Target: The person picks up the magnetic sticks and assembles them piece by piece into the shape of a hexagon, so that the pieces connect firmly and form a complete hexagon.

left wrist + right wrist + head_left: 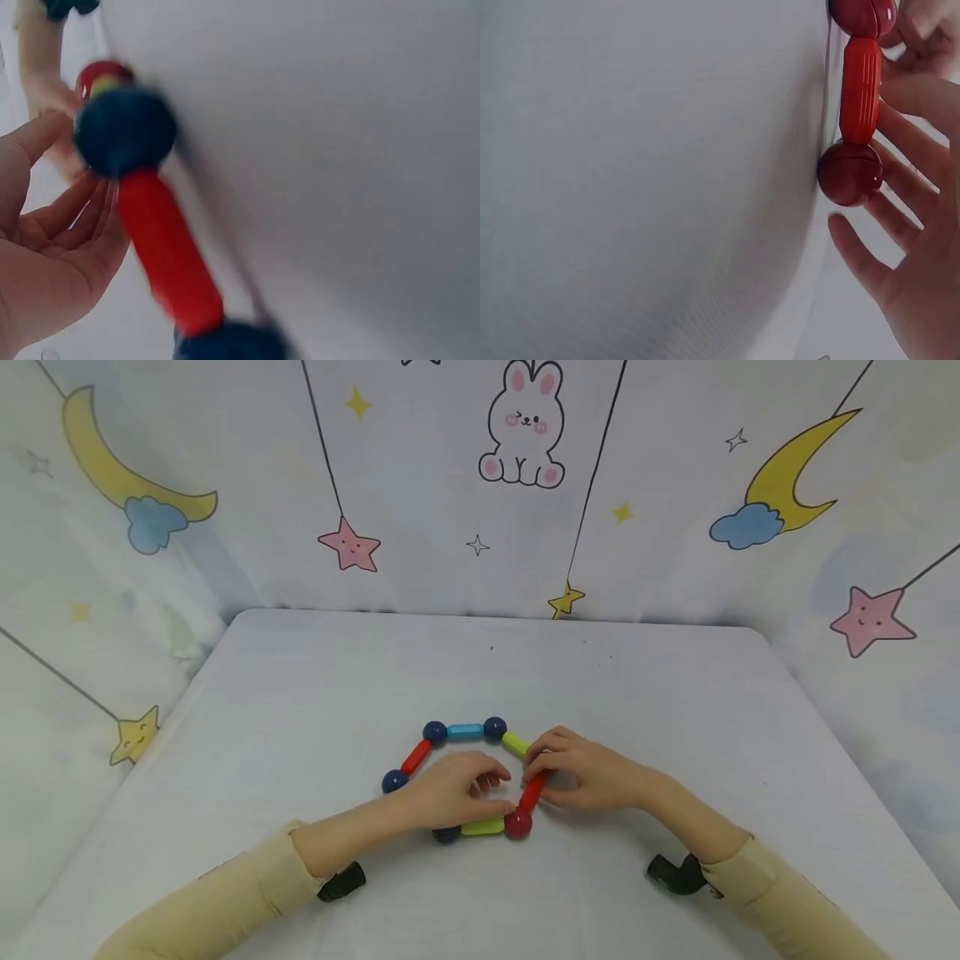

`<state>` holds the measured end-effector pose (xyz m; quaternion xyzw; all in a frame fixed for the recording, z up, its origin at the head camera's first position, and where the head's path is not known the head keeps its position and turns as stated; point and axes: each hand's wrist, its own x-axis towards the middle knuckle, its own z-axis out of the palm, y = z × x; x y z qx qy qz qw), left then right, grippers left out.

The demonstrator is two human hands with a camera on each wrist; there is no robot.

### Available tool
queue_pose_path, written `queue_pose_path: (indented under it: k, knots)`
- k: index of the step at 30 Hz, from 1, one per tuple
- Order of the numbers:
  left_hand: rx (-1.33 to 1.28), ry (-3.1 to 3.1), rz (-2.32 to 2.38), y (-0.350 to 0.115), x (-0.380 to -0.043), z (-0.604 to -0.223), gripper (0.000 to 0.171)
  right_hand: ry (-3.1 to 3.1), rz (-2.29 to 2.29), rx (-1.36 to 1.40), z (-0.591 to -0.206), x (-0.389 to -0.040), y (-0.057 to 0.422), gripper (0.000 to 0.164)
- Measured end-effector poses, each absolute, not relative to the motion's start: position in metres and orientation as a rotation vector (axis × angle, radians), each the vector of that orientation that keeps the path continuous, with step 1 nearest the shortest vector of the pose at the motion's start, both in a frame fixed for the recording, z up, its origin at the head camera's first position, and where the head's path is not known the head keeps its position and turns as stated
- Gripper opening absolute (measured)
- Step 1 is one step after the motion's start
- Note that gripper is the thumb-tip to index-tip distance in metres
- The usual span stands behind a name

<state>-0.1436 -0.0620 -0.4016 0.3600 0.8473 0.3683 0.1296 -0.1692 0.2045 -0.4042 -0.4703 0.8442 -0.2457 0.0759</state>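
Note:
A ring of toy rods and balls lies on the white table. Its far side shows a light blue rod (466, 731) between two dark blue balls (435, 732). My left hand (457, 789) reaches over the ring's near left part, fingers loosely bent, thumb tip by a red ball (518, 823). In the left wrist view a red rod (169, 251) joins two dark blue balls beside that hand. My right hand (588, 770) touches the ring's right side at a red rod (533, 792). A second red ball (850, 174) rests against its spread fingers; in the head view they hide it.
A yellow-green rod (515, 744) sits at the ring's far right, another yellow-green rod (482, 827) at its near side. Dark straps (678, 874) show by both sleeves. A patterned cloth (480, 510) stands behind the table (375, 668).

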Motion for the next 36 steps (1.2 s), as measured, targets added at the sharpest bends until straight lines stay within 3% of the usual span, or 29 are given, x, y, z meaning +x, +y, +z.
queue_pose_path:
  k: [5,12,19,36]
  knots:
    - [0.963,2.796,0.891,-0.083,-0.169,-0.386,0.037,2.631,-0.82,-1.165,-0.404,-0.169,0.198,0.022]
    - [0.687,2.944,0.474,-0.105,-0.189,-0.387,0.045,2.816,-0.705,-0.862,-0.405,-0.169,0.184,0.032]
    - [0.643,2.962,0.495,-0.099,-0.199,-0.399,0.037,2.853,-0.61,-0.741,-0.407,-0.175,0.174,0.029]
    - [0.621,3.01,0.628,-0.072,-0.221,-0.403,0.034,2.868,-0.631,-0.609,-0.408,-0.186,0.182,0.026]
